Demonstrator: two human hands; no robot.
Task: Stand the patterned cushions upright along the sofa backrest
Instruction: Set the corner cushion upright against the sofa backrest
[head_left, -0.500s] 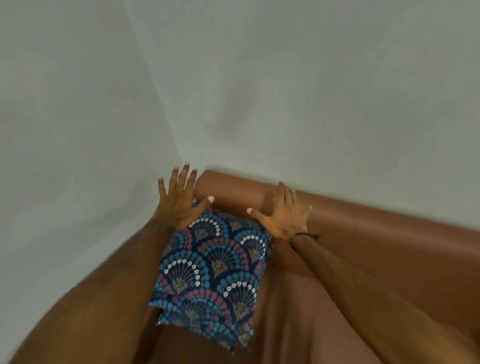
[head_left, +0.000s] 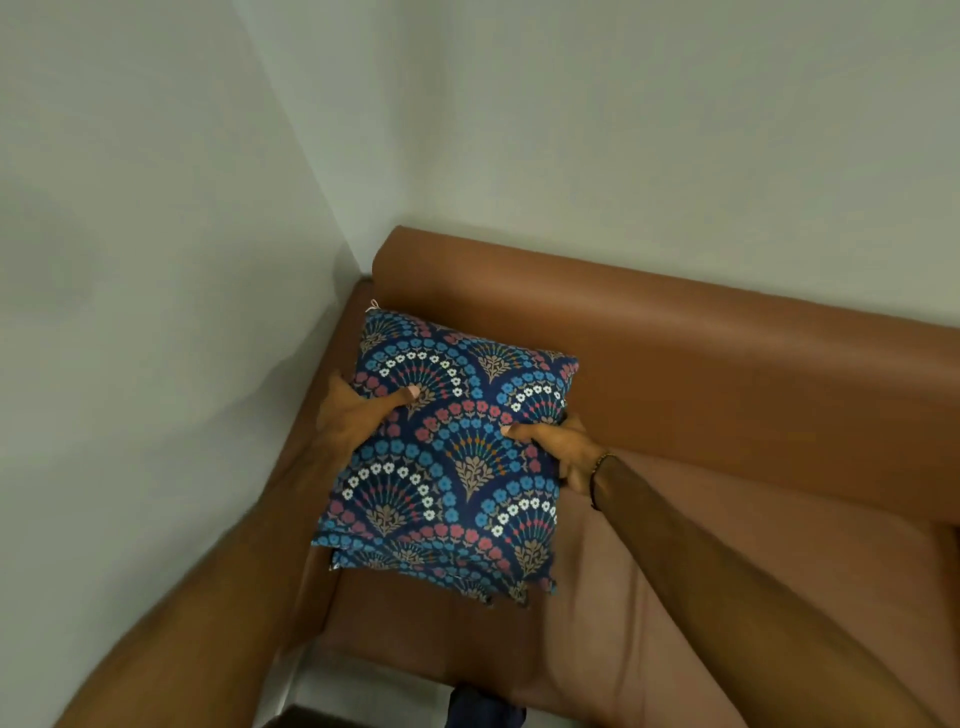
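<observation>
A dark blue cushion with a fan-and-flower pattern sits at the left end of the brown sofa, tilted with its top edge toward the backrest. My left hand grips its left edge, thumb pressed on the front face. My right hand grips its right edge, thumb on the front, a bead bracelet at the wrist. More patterned fabric of the same print shows beneath its lower edge; whether that is a second cushion I cannot tell.
The sofa stands in a corner between two pale walls. Its left armrest lies close beside the cushion. The brown seat stretches to the right. A dark blue thing shows at the bottom edge.
Both hands came down from the top of the cushion, fingers spread, to its side edges and closed on it. The view dropped, showing more of the sofa.
</observation>
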